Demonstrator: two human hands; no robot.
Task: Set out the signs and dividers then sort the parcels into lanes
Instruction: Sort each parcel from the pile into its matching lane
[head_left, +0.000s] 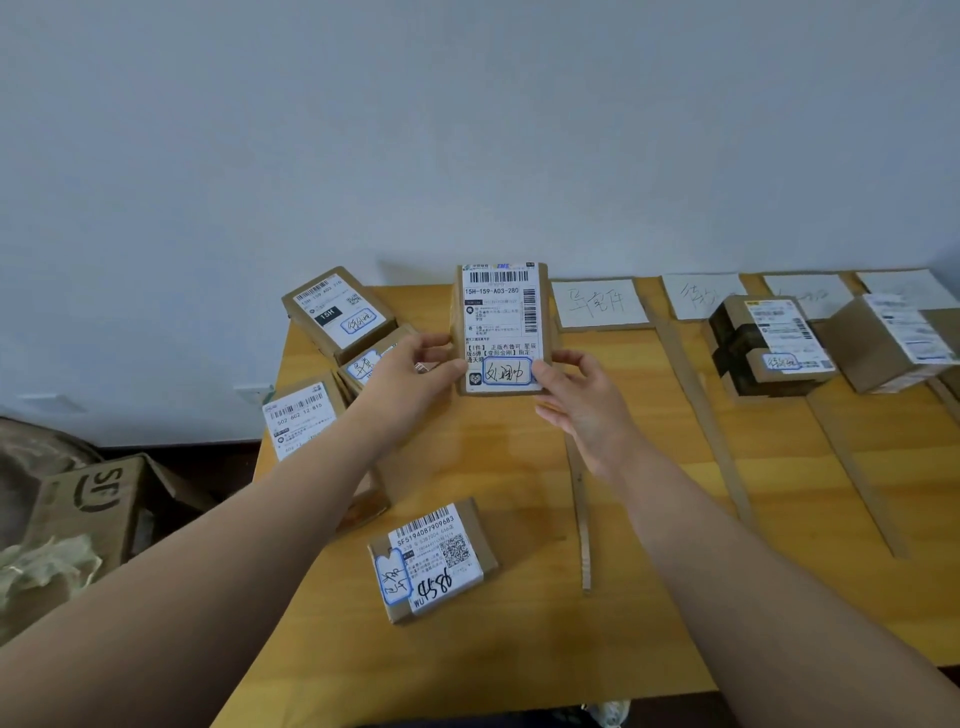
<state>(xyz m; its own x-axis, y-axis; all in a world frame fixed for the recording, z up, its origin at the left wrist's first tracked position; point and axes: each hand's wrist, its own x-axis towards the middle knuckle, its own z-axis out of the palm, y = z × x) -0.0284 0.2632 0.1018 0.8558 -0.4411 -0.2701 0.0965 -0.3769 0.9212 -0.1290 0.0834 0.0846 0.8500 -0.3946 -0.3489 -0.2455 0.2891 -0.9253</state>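
Far left, down on the floor, a cardboard box (98, 499) marked SF sits beside crumpled paper (47, 566). Up onto the wooden table (519, 649), and at its left edge there's a loose heap. The top parcel (337, 312) lies tilted near the wall, a small parcel (371, 361) peeks out just below it, and a barcode parcel (298, 418) sits nearer, partly hidden by the left forearm.

Centre stage: the left hand (410, 374) grips the left edge of the upright parcel (501, 327), fingers curled round it. That parcel is held clear of the table with its label facing us, just left of the first sign (600, 302). The right hand (582, 400) pinches its lower right corner, thumb on the label.

Below them, near the front edge, the front parcel (434, 558) lies flat, handwriting on its label.

Moving right, the first divider (579, 499), a thin cardboard strip, runs from under the right hand toward the front. The first sign lies flat at the back, handwriting up. Next is the second divider (696, 405), then the second sign (698, 293), partly covered by a dark-taped parcel (769, 343). That parcel sits between the second divider and the third divider (857, 467), with the third sign (808, 293) behind it.

Far right, a brown parcel (883, 348) rests tilted, overlapping the fourth sign (909, 286).
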